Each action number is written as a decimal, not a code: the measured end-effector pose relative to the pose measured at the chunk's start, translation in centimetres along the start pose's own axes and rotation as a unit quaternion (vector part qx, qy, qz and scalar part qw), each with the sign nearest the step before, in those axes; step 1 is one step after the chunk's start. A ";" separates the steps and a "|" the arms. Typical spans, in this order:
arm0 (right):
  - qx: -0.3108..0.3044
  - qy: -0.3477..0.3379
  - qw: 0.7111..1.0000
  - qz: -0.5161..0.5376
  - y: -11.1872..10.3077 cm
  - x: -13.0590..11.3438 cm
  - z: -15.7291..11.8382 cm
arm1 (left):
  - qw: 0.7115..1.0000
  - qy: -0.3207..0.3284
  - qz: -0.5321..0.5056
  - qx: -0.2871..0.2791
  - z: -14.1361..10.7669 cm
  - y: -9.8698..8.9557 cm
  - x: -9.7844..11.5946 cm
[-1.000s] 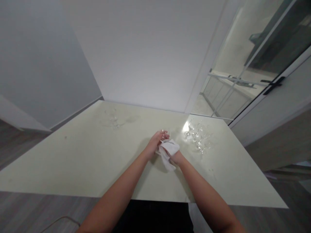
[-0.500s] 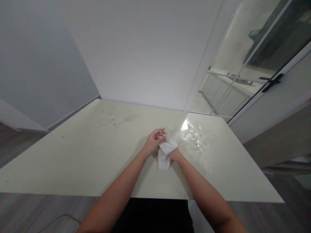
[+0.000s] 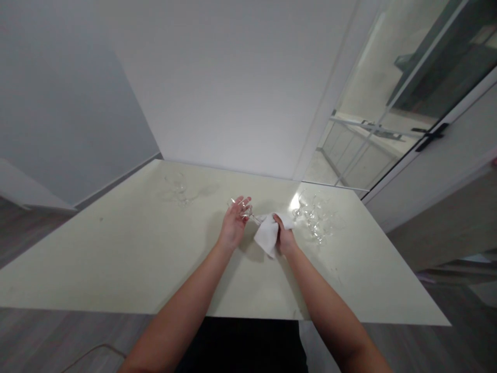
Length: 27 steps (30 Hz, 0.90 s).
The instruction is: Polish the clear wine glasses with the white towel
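Note:
In the head view, a clear stemmed glass (image 3: 245, 209) lies tilted across the palm of my left hand (image 3: 233, 223), with the fingers curved behind its bowl. Its stem points right into a white cloth (image 3: 267, 237). My right hand (image 3: 285, 235) grips the cloth, thumb on top; the glass's foot is hidden by the folds. Both hands are above the pale table, and a loose corner of the cloth hangs down towards me.
To the right on the table (image 3: 116, 259) stand several clear stemmed glasses (image 3: 316, 220) close together. Another clear glass (image 3: 179, 187) is at the back left. A white wall (image 3: 225, 93) borders the far edge, with a glazed door (image 3: 365, 140) at the right.
My left hand has moved left and turned palm up, tipping the glass's bowl leftward. My right hand has lifted the cloth slightly and now shows its thumb over it.

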State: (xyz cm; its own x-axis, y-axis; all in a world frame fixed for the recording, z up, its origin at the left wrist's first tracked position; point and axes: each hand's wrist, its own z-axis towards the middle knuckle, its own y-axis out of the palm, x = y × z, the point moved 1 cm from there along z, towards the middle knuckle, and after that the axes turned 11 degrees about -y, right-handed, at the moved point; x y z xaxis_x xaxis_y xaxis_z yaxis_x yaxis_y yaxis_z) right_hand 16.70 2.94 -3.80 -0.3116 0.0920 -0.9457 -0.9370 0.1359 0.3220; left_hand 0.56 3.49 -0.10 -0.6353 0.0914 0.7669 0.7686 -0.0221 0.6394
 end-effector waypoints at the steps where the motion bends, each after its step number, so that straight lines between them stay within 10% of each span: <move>1: 0.014 0.007 1.000 0.023 0.0 0.1 0.2 | 1.000 0.002 -0.004 0.016 0.1 -0.2 0.1; 8: -0.077 0.077 0.993 0.042 0.7 1.0 -0.5 | 0.999 0.033 0.041 -0.005 -0.1 -0.3 0.0; 27: -0.088 0.062 0.992 -0.062 -0.1 1.5 -1.0 | 0.993 0.025 0.026 -0.116 -0.6 0.4 -0.3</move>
State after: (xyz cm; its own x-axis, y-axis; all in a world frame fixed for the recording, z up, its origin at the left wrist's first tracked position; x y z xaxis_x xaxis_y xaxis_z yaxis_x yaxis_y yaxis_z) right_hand 16.15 2.03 -5.25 -0.1994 -0.0385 -0.9792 -0.9789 -0.0377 0.2008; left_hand 0.95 2.84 -0.04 -0.6033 0.0340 0.7968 0.7658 -0.2540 0.5908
